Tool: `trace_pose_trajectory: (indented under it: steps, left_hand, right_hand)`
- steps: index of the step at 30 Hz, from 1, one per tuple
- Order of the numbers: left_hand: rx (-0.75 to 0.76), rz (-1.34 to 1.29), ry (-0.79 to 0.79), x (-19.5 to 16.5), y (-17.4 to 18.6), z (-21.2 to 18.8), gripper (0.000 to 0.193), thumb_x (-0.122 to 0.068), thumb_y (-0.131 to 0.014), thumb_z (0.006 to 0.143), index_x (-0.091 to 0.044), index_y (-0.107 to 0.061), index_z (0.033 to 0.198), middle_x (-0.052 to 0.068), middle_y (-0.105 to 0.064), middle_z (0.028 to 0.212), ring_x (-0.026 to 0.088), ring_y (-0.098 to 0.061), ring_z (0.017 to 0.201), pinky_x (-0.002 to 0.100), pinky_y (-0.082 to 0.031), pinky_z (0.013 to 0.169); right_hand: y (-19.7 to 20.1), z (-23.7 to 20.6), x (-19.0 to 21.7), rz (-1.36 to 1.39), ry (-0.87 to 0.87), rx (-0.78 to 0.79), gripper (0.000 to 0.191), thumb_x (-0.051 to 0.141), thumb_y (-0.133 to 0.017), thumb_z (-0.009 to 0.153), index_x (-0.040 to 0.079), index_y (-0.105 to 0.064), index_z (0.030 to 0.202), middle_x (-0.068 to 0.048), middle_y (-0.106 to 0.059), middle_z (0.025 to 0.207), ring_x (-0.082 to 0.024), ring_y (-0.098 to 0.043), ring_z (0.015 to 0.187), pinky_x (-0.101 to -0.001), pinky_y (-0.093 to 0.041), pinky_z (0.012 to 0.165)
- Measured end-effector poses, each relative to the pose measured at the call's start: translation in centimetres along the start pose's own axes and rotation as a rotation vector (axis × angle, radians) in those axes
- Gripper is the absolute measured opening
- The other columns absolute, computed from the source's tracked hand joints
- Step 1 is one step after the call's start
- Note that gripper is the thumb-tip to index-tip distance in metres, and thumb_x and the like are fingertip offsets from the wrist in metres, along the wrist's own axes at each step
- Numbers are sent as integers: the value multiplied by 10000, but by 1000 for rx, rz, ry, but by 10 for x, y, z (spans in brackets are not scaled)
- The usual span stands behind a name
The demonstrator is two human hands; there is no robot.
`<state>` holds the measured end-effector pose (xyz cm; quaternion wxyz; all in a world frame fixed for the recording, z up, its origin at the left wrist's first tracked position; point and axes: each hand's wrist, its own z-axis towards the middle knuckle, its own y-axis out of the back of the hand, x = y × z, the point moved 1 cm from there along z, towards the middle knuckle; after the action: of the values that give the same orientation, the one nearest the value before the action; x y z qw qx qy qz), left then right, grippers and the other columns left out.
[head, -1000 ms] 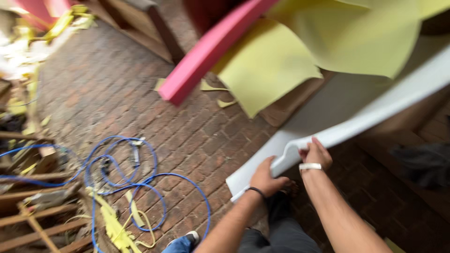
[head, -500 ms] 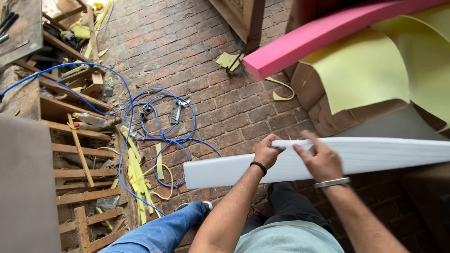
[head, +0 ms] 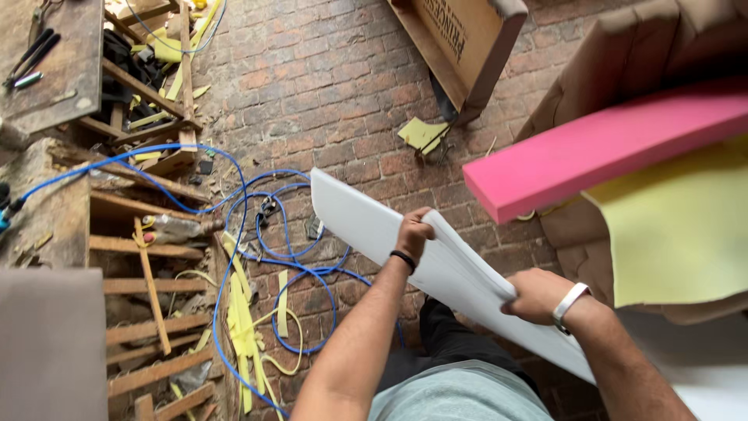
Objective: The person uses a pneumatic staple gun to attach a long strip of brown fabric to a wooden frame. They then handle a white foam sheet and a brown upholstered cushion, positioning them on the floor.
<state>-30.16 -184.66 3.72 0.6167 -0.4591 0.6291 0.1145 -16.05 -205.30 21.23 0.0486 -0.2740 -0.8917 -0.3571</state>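
Holding a white sheet (head: 366, 222) between both hands, the person stands over a brick floor (head: 327, 93). The sheet's long axis runs from 10 o'clock, where its free corner hangs over the floor, down to 4 o'clock past the right wrist. The left hand (head: 413, 231) is closed over the sheet's upper edge near the middle, fingers wrapped round it, a black band on the wrist. The right hand (head: 536, 295) is closed on the same sheet lower down at 4 o'clock, where the edge curls up, a white band on its wrist. The left hand is the nearer to the free end; most of the unsupported length lies beyond it toward 10 o'clock.

At 2 o'clock from the hands a pink foam slab (head: 608, 144) lies over a yellow foam sheet (head: 678, 234), apart from the white sheet. At 9 o'clock a blue hose (head: 234, 234) loops across the bricks beside a wooden frame (head: 148, 257) and yellow offcuts (head: 241, 327). A cardboard box (head: 460, 39) leans at 12 o'clock.
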Motion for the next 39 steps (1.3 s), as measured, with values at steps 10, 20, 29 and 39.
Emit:
trace_pose_trajectory:
  steps: [10, 20, 29, 39]
  left_hand:
    - [-21, -282, -120, -160, 116, 221, 313, 37, -478, 572, 29, -662, 825, 111, -666, 835, 192, -568, 741, 263, -421, 634]
    - [74, -271, -113, -314, 284, 459, 304, 23, -456, 586, 35, -663, 808, 134, -648, 778, 182, -510, 652, 248, -364, 566]
    - [139, -70, -43, -419, 399, 646, 359, 76, -459, 654, 54, -685, 934, 53, -625, 768, 138, -489, 645, 265, -357, 565]
    - [-34, 285, 212, -473, 491, 873, 561, 72, -481, 638, 92, -731, 1140, 97, -633, 848, 185, -544, 733, 288, -465, 649]
  right_hand:
    - [196, 141, 141, 184, 9, -165, 327, 328, -682, 882, 140, -706, 1149, -158, -763, 1072, -352, -707, 1067, -464, -547, 920]
    - [360, 357, 282, 66, -112, -391, 353, 238, -641, 828, 211, -702, 1175, -174, -752, 1066, -383, -691, 1054, -527, -530, 928]
    - [490, 519, 387, 327, -223, -379, 475, 391, -663, 875, 267, -617, 1331, -139, -767, 1046, -364, -696, 1044, -492, -533, 910]
    - [645, 717, 413, 478, -334, -334, 534, 347, -656, 886, 334, -586, 1416, -80, -741, 1211, -297, -687, 1142, -459, -536, 975]
